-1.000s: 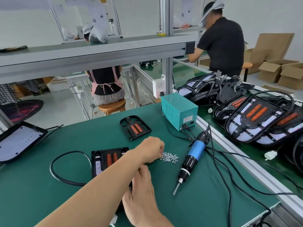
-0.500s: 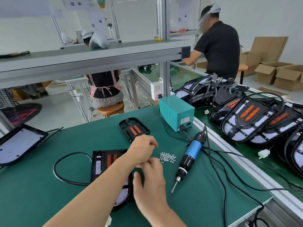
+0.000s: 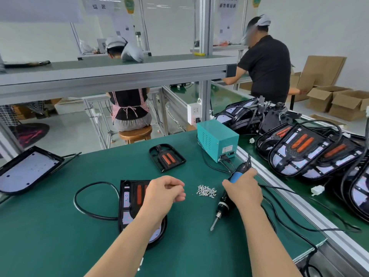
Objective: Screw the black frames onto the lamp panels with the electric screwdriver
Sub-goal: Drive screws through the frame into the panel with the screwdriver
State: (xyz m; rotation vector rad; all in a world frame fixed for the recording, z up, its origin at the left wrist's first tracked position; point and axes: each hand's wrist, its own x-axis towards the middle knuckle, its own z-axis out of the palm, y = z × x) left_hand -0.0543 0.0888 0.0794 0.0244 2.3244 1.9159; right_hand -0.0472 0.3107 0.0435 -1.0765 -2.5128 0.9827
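Just right of the screw pile (image 3: pixel 206 191), your right hand (image 3: pixel 242 189) is wrapped round the blue body of the electric screwdriver (image 3: pixel 222 205). The fingers are curled over the barrel, and the bit points down and back toward you, low over the green mat (image 3: pixel 50 236). Left of the screw pile, your left hand (image 3: pixel 165 189) hovers above the lamp panel (image 3: pixel 129 198) you're working on. Its fingers are curled in toward the thumb, but I can't tell whether there's a screw pinched in there.

That panel lies flat with a black frame on it, its cable (image 3: pixel 87 196) looping further left. Your forearm covers much of it, so I can't make out whether any screws are in. My read: tool in hand, nothing driven that I can confirm, so this one is at the start of fastening.

Beyond the screw pile lies a loose black frame (image 3: pixel 167 157), on its own and not on a panel. Far to the left of the pile, at the mat's edge, there's a bare panel (image 3: pixel 26 169) with no frame. That looks like at least one more pairing to go.

Well to the right of the pile, past the teal power box (image 3: pixel 217 139), a heap of framed panels (image 3: pixel 305 154) leans together. Whether those are finished or waiting, I can't say from here. Plenty of screws are left in the pile.
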